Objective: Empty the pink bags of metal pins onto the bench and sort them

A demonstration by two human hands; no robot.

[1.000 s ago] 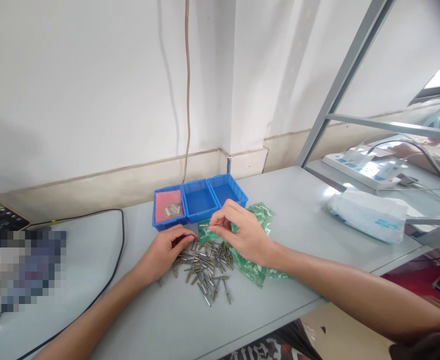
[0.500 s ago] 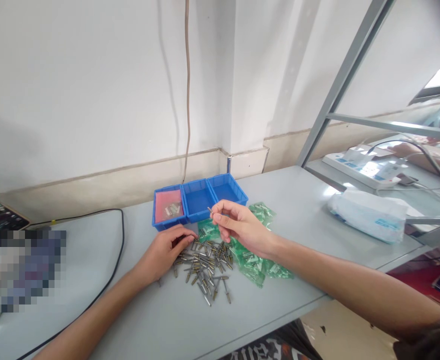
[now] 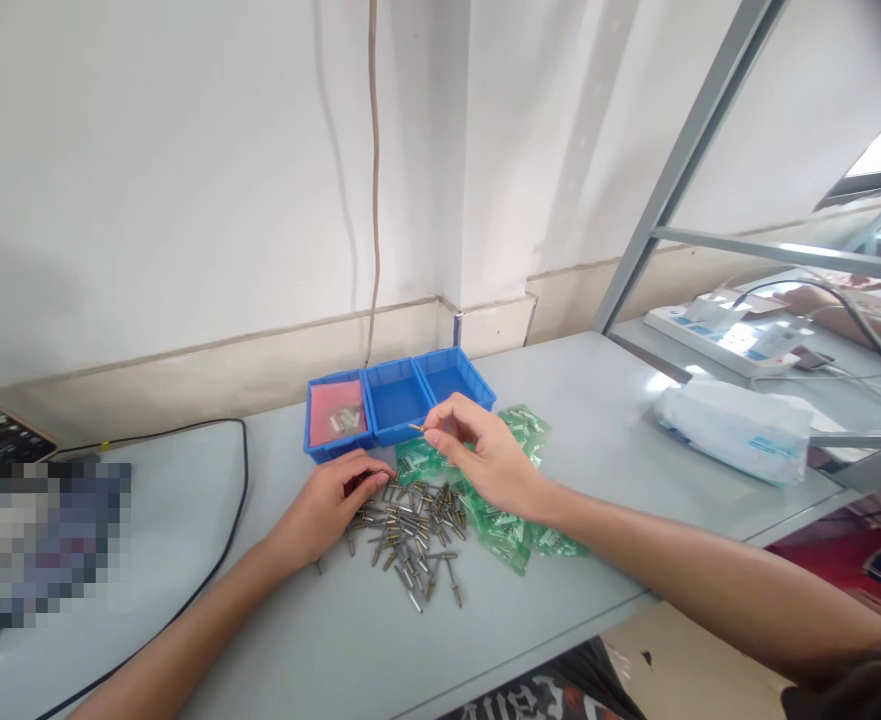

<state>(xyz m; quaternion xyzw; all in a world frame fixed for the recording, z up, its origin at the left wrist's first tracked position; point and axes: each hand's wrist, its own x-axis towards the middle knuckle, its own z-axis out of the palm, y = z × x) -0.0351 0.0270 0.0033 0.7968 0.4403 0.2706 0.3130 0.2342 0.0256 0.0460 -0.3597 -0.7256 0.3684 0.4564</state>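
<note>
Between the thumb and fingertips of my right hand (image 3: 485,450) is a small bolt-like metal fastener (image 3: 416,427), its brass-coloured tip pointing left in front of the middle blue bin (image 3: 396,437). My left hand (image 3: 335,500) rests at the left edge of a loose pile of similar silver-and-brass fasteners (image 3: 414,525). Its thumb and index finger are pinched together by the pile; what they hold, if anything, cannot be made out. Green plastic packets (image 3: 504,540) with small metal pieces inside lie partly under my right hand.
Three joined blue bins stand by the wall; the left bin (image 3: 339,446) holds a red-backed bag of small pieces. At right lie a white tissue pack (image 3: 736,430) and a metal frame post (image 3: 684,170). A black cable (image 3: 245,480) curves across the left side.
My right hand has turned slightly, so the fastener in it now lies nearer to level and points left. My left hand and the pile look unmoved.
</note>
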